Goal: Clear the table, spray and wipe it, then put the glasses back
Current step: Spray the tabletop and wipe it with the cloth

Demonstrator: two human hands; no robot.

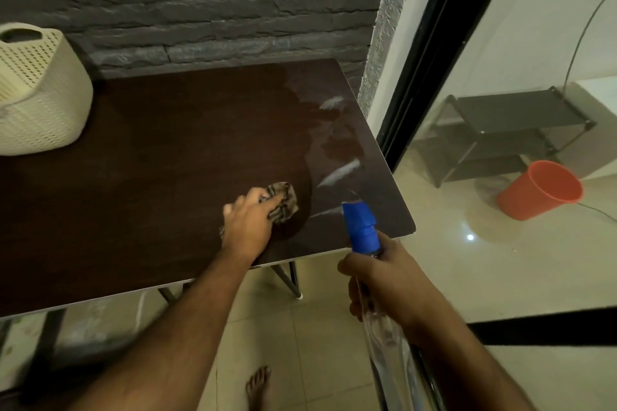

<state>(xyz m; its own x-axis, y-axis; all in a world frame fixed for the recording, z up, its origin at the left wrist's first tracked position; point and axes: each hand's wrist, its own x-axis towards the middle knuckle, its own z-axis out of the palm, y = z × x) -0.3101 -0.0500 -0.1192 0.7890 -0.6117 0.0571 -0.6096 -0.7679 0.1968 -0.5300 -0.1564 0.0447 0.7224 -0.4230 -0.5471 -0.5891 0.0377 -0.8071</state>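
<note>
The dark brown table (160, 157) fills the middle of the view, with wet streaks and shiny patches along its right side. My left hand (248, 222) presses a crumpled striped cloth (283, 200) onto the tabletop near the front right. My right hand (380, 280) grips a clear spray bottle (362, 228) with a blue nozzle, held just off the table's front right corner, the nozzle pointing over the wet part. No glasses are in view.
A cream perforated basket (40, 93) stands on the table's far left. A grey stone wall runs behind the table. Right of it a glass door (500, 110) shows an orange bucket (541, 190) and a low rack. My bare foot (258, 384) is on the tiled floor.
</note>
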